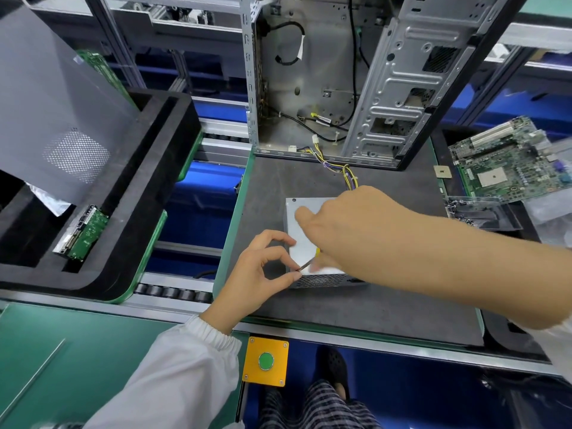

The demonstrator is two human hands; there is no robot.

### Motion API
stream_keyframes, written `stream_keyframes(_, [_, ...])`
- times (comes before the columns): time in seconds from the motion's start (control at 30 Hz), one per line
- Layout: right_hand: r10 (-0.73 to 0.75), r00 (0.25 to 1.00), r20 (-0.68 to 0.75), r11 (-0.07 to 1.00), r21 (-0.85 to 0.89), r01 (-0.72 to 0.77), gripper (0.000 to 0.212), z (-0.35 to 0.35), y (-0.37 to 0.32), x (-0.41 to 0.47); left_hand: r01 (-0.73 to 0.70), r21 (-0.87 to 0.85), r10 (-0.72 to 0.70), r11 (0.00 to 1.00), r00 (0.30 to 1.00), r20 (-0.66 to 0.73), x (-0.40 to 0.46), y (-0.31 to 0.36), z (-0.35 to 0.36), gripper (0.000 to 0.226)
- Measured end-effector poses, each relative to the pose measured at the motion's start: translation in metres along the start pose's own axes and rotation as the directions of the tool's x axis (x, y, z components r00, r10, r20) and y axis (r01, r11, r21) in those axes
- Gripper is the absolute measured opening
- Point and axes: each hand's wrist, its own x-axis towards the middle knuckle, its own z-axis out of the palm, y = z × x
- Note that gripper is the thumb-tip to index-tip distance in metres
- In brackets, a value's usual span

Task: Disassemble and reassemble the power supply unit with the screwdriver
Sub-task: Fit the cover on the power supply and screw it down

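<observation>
A silver power supply unit [301, 249] lies flat on the dark mat [356, 308], its mesh side facing me and its coloured wire bundle [346, 173] running back toward the case. My right hand [349, 224] reaches over its top and grips a screwdriver [306, 265] with a yellow handle; the thin shaft points down-left at the unit's near left corner. My left hand [263, 269] sits at that corner, thumb and forefinger pinching the shaft's tip, the other fingers curled. Any screw there is too small to see.
An open metal computer case [312, 75] stands behind the unit. A green motherboard [507, 162] lies at the right over a clear plastic tray [483, 212]. Black foam trays [145, 168] with a circuit board sit left, across the roller conveyor. A yellow box with a green button [266, 361] is near me.
</observation>
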Motion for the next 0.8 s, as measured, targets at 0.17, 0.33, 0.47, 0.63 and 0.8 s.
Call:
stream_keyframes(0.17, [-0.092, 0.995, 0.027, 0.995, 0.046, 0.091, 0.032, -0.011, 0.008, 0.001, -0.007, -0.022, 0.007, 1.0, 1.0, 0.011, 0.0, -0.006, 0.0, 0.017])
stream_keyframes(0.33, [-0.049, 0.999, -0.021, 0.997, -0.062, 0.048, 0.031, -0.019, 0.0, 0.011, -0.117, -0.096, 0.109, 0.988, 0.991, -0.083, 0.005, 0.011, -0.002, 0.019])
stream_keyframes(0.47, [-0.049, 0.998, 0.028, 0.994, 0.096, 0.046, 0.02, -0.017, 0.009, 0.005, -0.14, -0.108, 0.134, 0.984, 0.989, -0.058, 0.009, 0.019, -0.006, 0.009])
stream_keyframes(0.63, [-0.139, 0.99, 0.001, 0.974, 0.183, 0.136, 0.019, -0.027, 0.01, 0.002, -0.149, -0.086, 0.151, 0.985, 0.988, 0.013, 0.005, 0.018, -0.014, 0.016])
stream_keyframes(0.8, [0.018, 0.983, -0.184, 0.998, -0.05, -0.028, 0.027, -0.028, -0.002, 0.008, -0.239, -0.145, 0.222, 0.96, 0.967, -0.128, 0.011, 0.034, -0.013, 0.039])
